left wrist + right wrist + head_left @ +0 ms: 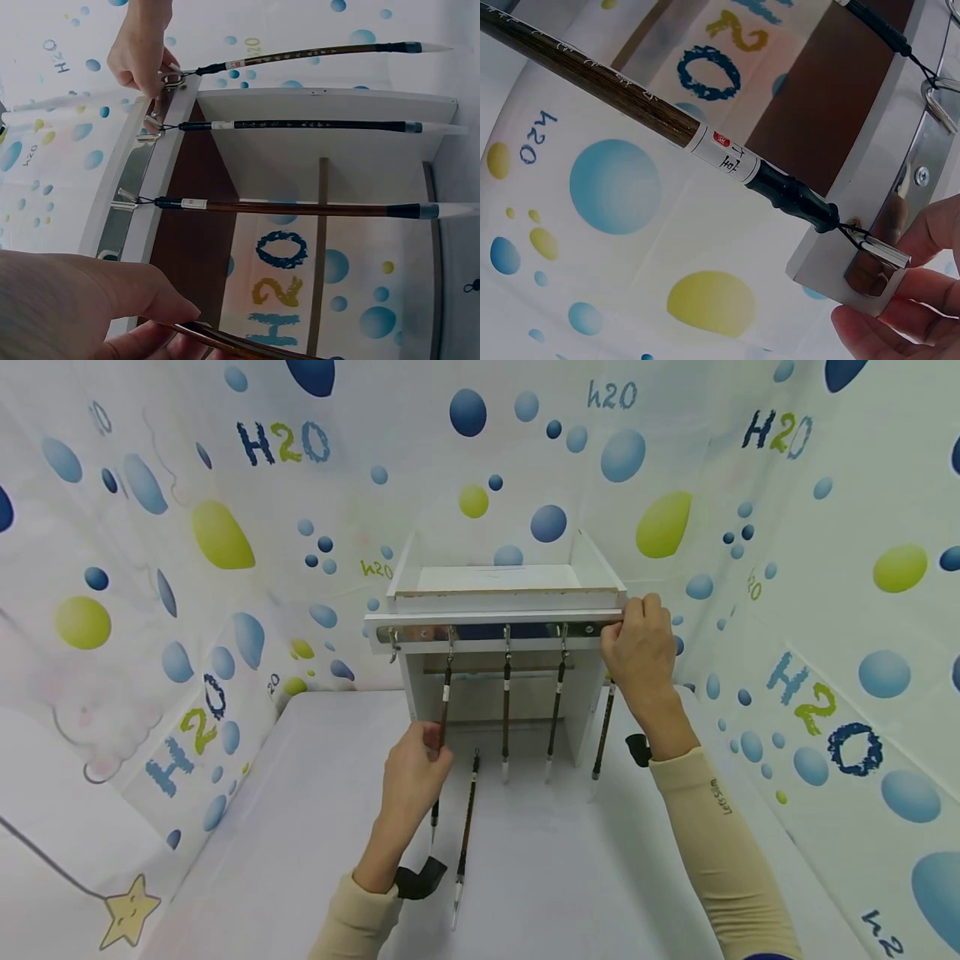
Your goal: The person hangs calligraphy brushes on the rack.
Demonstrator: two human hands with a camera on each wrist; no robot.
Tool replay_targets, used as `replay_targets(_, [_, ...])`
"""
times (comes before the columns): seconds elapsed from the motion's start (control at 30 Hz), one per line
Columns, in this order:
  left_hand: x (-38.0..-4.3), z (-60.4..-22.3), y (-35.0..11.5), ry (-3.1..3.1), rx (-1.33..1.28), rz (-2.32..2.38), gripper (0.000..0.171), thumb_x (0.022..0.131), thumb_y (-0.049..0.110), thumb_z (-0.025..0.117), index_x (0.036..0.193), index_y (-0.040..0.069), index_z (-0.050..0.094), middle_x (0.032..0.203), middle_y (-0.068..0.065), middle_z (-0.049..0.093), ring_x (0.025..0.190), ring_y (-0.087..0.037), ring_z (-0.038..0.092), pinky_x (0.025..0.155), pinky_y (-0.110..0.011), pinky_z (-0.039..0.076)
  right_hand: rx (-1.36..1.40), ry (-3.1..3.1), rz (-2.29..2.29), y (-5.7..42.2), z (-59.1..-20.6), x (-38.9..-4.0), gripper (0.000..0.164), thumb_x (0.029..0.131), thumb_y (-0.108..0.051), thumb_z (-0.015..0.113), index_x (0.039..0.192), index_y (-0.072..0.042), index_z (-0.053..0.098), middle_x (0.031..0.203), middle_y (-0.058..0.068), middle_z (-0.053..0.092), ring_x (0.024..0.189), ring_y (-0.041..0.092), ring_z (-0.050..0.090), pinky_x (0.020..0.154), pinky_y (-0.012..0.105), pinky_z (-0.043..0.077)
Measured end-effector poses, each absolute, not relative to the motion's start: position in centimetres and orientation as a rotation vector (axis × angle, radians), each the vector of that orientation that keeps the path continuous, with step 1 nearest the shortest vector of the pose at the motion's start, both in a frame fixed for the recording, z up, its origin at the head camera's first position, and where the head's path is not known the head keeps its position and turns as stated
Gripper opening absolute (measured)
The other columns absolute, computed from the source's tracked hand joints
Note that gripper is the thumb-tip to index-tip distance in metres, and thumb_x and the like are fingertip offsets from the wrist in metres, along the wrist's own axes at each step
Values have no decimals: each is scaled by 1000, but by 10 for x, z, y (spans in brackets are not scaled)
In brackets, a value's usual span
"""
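My left hand (411,777) pinches the brown handle of a calligraphy brush (446,693) that hangs by its loop from a hook. The left wrist view has this brush handle (244,345) between thumb and fingers, its top hidden by the hand. My right hand (643,652) grips the right end of the white rack's metal hook rail (480,632). Beside those fingers, a dark brush (622,90) hangs by a cord loop on the end hook (885,251). Two more brushes, one brown (506,710) and one dark (556,706), hang between the hands.
The leftmost hook (394,647) carries no brush. Another brush (468,827) lies on the white tabletop (540,877), right of the left forearm. An open-topped tray (510,578) forms the rack's upper part. Patterned sheets (420,410) surround the table at back and sides.
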State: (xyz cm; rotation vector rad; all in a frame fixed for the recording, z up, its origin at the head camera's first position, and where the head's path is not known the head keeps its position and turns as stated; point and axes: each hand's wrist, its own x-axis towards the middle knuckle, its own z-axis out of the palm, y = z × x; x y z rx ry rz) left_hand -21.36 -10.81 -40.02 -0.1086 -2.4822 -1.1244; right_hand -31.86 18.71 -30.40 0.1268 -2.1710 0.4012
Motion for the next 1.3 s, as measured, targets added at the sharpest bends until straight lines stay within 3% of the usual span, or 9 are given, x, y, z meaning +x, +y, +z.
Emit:
replay_targets(0.77, [-217,-403,-109,-2481,-95,-1163,31,90,8,64,120,-2,62,99,-14,71,77,-23,70,56,-27,51,123,-2174,405,187,-305,-316,16,91,-5,55,91,11,57,89,23,51,75,37,52,65,45,50])
replay_targets(1.3, [-242,-424,-108,-2481,-148,-1144,29,93,8,64,120,-4,61,102,-17,72,79,-25,70,57,-29,53,114,-2189,378,187,-306,-318,19,92,-7,56,96,12,58,92,24,52,77,36,53,69,45,52])
